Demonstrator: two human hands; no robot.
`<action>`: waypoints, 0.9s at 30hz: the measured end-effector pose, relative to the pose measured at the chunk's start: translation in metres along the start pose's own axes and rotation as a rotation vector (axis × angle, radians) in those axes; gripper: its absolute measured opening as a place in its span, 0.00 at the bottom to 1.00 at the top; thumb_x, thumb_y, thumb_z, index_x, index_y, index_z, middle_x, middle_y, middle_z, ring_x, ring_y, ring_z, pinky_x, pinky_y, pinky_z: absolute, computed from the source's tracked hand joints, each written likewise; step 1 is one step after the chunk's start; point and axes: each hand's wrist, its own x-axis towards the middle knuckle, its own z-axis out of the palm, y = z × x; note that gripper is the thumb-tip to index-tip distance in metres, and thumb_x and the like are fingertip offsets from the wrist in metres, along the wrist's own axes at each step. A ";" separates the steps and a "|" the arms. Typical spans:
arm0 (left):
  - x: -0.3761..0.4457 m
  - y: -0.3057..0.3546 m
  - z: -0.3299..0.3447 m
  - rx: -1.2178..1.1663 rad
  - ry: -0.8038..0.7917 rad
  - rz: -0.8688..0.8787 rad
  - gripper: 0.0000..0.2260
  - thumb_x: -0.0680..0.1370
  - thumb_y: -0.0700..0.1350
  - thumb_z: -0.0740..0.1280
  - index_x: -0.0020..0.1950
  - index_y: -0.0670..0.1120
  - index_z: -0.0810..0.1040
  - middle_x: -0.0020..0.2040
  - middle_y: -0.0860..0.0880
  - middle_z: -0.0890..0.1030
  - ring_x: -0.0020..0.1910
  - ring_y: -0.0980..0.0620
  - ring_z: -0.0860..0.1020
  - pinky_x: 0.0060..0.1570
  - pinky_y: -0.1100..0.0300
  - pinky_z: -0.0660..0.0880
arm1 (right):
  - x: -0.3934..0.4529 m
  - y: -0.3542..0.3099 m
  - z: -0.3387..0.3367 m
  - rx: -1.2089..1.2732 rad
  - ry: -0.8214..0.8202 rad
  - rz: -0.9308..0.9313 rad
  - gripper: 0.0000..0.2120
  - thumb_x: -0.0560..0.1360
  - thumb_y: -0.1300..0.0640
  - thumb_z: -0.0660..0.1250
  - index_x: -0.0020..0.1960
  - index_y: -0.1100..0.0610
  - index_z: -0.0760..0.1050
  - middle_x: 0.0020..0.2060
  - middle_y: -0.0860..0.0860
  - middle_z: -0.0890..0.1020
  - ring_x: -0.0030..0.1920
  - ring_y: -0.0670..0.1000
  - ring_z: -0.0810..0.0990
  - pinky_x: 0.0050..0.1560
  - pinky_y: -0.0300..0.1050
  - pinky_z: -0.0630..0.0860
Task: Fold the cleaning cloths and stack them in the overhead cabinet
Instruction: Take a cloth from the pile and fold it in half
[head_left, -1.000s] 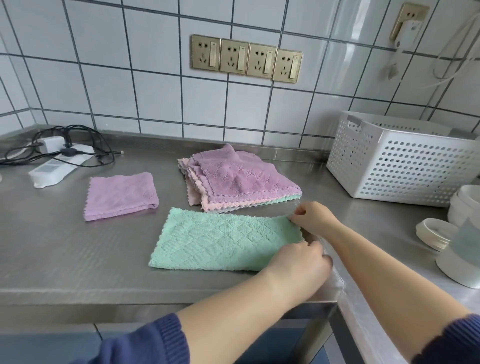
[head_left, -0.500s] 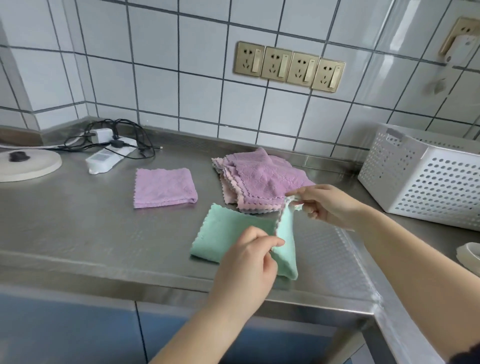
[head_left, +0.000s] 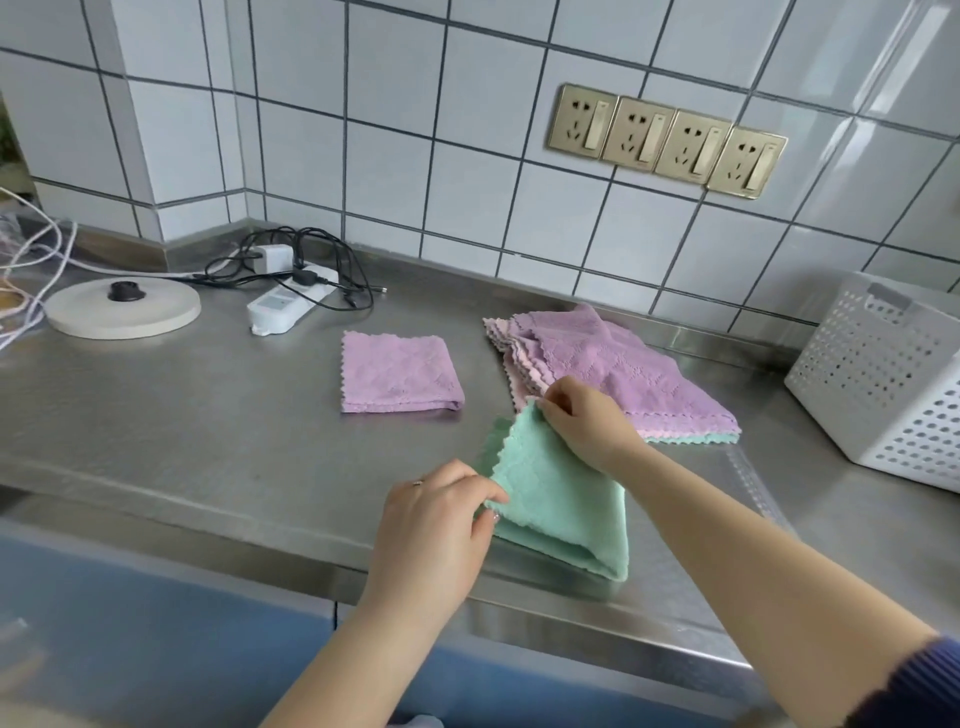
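A green cloth (head_left: 561, 499) lies near the front edge of the steel counter (head_left: 208, 415), its right half folded over to the left. My left hand (head_left: 441, 525) pinches its near left corner. My right hand (head_left: 582, 421) pinches the far corner, just in front of the pile. A purple cloth (head_left: 397, 372), folded into a square, lies to the left. Behind my right hand sits a pile of unfolded cloths (head_left: 623, 374), purple on top with pink and green edges below. The overhead cabinet is out of view.
A white perforated basket (head_left: 883, 384) stands at the right. At the back left lie a white power strip (head_left: 288, 306) with tangled black cables, a round white kettle base (head_left: 124, 309) and loose white cords. Wall sockets (head_left: 665, 140) sit on the tiled wall.
Both hands lifted the green cloth's right edge and carried it leftward over the cloth, halving it. The view has shifted to the left.
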 end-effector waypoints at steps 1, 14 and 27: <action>-0.001 -0.002 0.000 -0.010 -0.020 -0.025 0.10 0.67 0.38 0.73 0.42 0.53 0.81 0.39 0.56 0.78 0.31 0.55 0.78 0.35 0.64 0.70 | 0.001 -0.001 0.004 -0.020 -0.009 -0.002 0.09 0.78 0.51 0.60 0.51 0.56 0.73 0.41 0.51 0.78 0.43 0.53 0.76 0.41 0.44 0.68; 0.004 -0.015 -0.004 0.026 -0.034 -0.136 0.08 0.70 0.39 0.68 0.42 0.53 0.78 0.41 0.55 0.77 0.37 0.52 0.79 0.41 0.56 0.72 | 0.012 -0.009 0.027 -0.189 -0.082 -0.099 0.09 0.80 0.51 0.56 0.54 0.56 0.68 0.48 0.56 0.80 0.48 0.58 0.77 0.45 0.49 0.72; 0.024 0.033 0.029 0.171 -0.392 0.294 0.22 0.70 0.41 0.63 0.65 0.44 0.73 0.70 0.45 0.69 0.72 0.46 0.64 0.70 0.51 0.62 | 0.003 0.028 -0.020 0.043 -0.193 0.187 0.13 0.76 0.43 0.63 0.53 0.51 0.75 0.47 0.49 0.78 0.48 0.50 0.76 0.46 0.43 0.70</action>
